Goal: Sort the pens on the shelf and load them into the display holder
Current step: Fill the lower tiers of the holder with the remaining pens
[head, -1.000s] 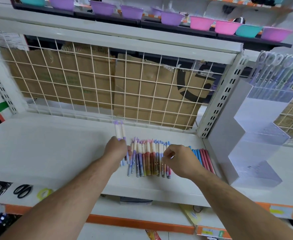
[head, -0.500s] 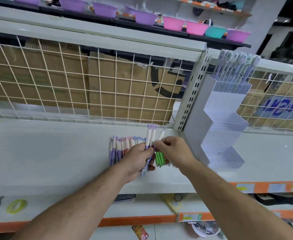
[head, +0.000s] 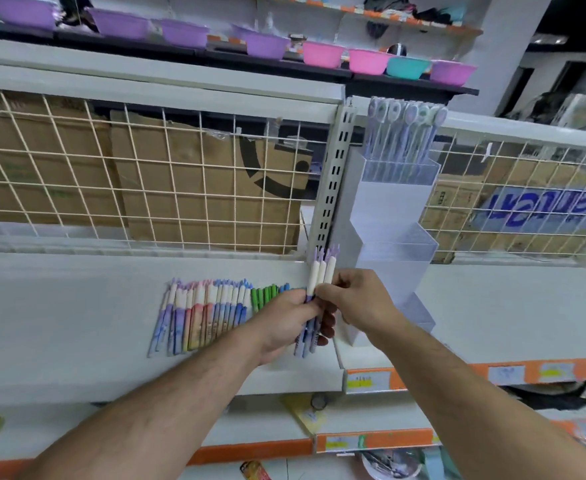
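Partway through, judging by the layout. Grips a small bundle of purple-and-white pens upright in the left hand, fingers curled round the lower barrels, just above the near right part of the shelf. Pinches the same bundle near its middle with the right hand, fingertips closed on the barrels, seemingly to square them up. Neither hand free, then.

Already loaded: only the top compartment of the display holder, filled with a row of pale round-topped pens standing upright. Nothing to be seen in the middle compartment or the lowest compartment, though hard to be sure through clear plastic. Stands just right of the held bundle, at the far right of this shelf bay, beside the slotted upright.

Left to do: most of the stock. Lies flat on the shelf in a tidy row of pens to the left of the hands, side by side, grouped by colour from purple through pink-orange and blue to a green group partly hidden behind the left hand. Looks sorted already, hence mainly loading ahead: probably this purple bundle first, into one of the vacant tiers, then each colour group in turn. Cannot rule out more pens hidden behind the hands.
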The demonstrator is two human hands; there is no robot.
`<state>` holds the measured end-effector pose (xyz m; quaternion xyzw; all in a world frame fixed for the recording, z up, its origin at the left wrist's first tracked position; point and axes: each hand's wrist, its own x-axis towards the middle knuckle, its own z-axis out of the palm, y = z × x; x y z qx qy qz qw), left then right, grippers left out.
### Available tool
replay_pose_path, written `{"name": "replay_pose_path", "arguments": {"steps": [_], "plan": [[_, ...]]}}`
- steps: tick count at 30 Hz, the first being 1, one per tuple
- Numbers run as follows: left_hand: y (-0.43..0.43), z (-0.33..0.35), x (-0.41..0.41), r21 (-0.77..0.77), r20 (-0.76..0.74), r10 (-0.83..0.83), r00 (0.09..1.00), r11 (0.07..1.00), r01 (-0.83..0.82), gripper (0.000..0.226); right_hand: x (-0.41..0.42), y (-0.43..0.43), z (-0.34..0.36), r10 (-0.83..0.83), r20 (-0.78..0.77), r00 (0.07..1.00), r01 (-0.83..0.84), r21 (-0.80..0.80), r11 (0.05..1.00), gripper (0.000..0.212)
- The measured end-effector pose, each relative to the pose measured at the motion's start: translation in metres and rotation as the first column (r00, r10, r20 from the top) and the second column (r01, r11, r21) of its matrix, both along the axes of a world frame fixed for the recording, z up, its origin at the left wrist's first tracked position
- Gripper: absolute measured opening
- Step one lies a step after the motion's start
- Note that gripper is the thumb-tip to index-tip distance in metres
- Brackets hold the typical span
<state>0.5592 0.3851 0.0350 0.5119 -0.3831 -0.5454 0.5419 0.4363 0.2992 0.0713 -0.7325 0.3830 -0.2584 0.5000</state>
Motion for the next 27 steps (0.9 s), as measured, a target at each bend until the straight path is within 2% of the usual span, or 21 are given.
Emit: {"name": "replay_pose_path", "arguments": {"steps": [3, 6, 12, 15, 17, 22, 27], "plan": [[-0.021, 0.002, -0.025, 0.000, 0.003, 0.021, 1.000, 1.000, -0.021, 0.018, -0.024, -0.024, 0.005, 0.032, -0.048, 0.998, -0.034, -0.048, 0.998, 0.022], [-0.045, 0.003, -0.049, 0.000, 0.008, 0.071, 0.997, 0.998, -0.071, 0.018, -0.047, -0.050, 0.009, 0.078, -0.033, 0.996, -0.080, -0.070, 0.994, 0.022], [-0.090, 0.000, -0.088, -0.010, -0.047, 0.302, 0.952, 0.953, -0.303, 0.021, -0.083, -0.097, 0.017, 0.121, -0.021, 0.992, -0.122, -0.134, 0.983, 0.026], [-0.112, -0.005, -0.091, 0.003, 0.037, 0.453, 0.890, 0.891, -0.454, 0.022, -0.092, -0.117, 0.028, 0.139, 0.028, 0.990, -0.135, -0.107, 0.985, 0.023], [-0.121, -0.007, -0.094, -0.001, 0.003, 0.507, 0.862, 0.862, -0.507, 0.020, -0.094, -0.129, 0.039, 0.135, 0.085, 0.987, -0.128, -0.083, 0.988, 0.021], [-0.125, -0.029, -0.101, 0.015, 0.030, 0.580, 0.814, 0.814, -0.581, 0.020, -0.084, -0.150, 0.068, 0.127, 0.198, 0.972, -0.106, -0.112, 0.988, 0.003], [-0.125, -0.036, -0.097, 0.008, 0.023, 0.592, 0.806, 0.806, -0.592, 0.021, -0.055, -0.158, 0.086, 0.109, 0.195, 0.975, -0.068, -0.201, 0.977, 0.006]]}}
